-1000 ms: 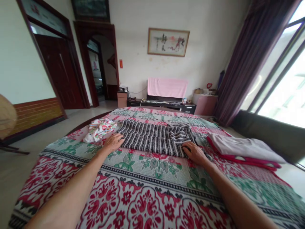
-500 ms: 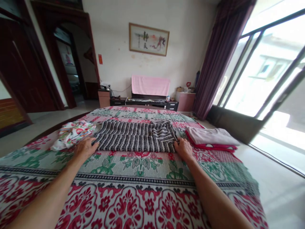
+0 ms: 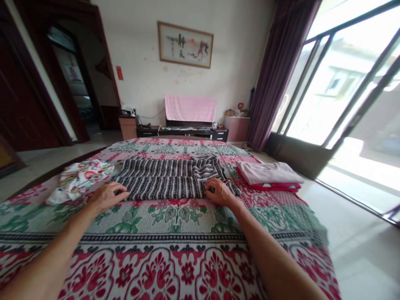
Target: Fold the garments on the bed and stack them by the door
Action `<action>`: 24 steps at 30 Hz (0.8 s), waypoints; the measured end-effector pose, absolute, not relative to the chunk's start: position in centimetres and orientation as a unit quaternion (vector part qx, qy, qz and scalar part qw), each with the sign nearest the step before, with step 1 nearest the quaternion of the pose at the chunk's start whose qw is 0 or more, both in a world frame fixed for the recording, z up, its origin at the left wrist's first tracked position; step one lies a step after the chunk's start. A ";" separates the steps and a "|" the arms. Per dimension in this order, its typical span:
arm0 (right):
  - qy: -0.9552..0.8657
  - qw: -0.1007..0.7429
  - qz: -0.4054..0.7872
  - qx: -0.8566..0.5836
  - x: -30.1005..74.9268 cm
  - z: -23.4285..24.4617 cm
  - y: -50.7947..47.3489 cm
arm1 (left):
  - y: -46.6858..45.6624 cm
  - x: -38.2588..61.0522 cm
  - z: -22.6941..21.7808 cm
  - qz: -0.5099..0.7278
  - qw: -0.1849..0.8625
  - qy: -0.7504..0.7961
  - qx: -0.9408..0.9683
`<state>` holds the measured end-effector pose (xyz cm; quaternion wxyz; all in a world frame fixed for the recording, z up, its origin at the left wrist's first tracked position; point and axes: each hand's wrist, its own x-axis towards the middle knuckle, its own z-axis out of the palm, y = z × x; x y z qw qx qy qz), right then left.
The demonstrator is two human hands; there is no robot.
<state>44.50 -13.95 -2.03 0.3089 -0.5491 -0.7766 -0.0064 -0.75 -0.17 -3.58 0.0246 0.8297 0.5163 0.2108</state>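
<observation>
Right hand (image 3: pixel 219 191) moved inward, half-curled like left (image 3: pixel 106 196); striped garment (image 3: pixel 159 179) at fingertips, grip unclear.

On the blanket (image 3: pixel 175 216), a cloth bundle (image 3: pixel 83 177) lies left of the knitted garment (image 3: pixel 159 178), a clothes stack (image 3: pixel 268 173) right of it; behind it stands a TV cabinet (image 3: pixel 220 136).

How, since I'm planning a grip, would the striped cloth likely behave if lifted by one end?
Probably floppy: the striped cloth lies flat, with soft rumples beside the right hand. It could well sag or lose its shape, as its right end looks loosely bunched. Rolling seems unlikely, since it lies spread on the bedspread.
</observation>
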 end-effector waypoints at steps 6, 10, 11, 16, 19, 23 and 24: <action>-0.806 0.262 0.094 -0.523 46.2 -1.7 -14.5 | 0.0 -2.8 -3.9 0.192 0.090 0.487 0.847; -0.796 0.263 0.048 -0.543 45.5 -1.9 -14.5 | -0.5 -2.2 -3.9 0.204 0.061 0.478 0.852; -0.793 0.263 0.033 -0.548 45.2 -1.9 -14.5 | -0.6 -1.9 -3.8 0.214 0.050 0.479 0.850; -0.767 0.236 -0.020 -0.596 44.3 -1.4 -14.9 | -2.0 -0.3 -2.5 0.240 0.006 0.512 0.825; -0.744 0.230 -0.033 -0.626 44.2 -1.0 -15.1 | -3.0 0.3 -1.8 0.243 -0.019 0.532 0.811; -0.748 0.222 -0.029 -0.625 44.3 -0.6 -15.4 | -3.7 0.3 -1.5 0.202 -0.029 0.537 0.819; -0.750 0.222 -0.023 -0.622 44.3 -0.4 -15.4 | -3.7 0.3 -1.5 0.192 -0.019 0.534 0.823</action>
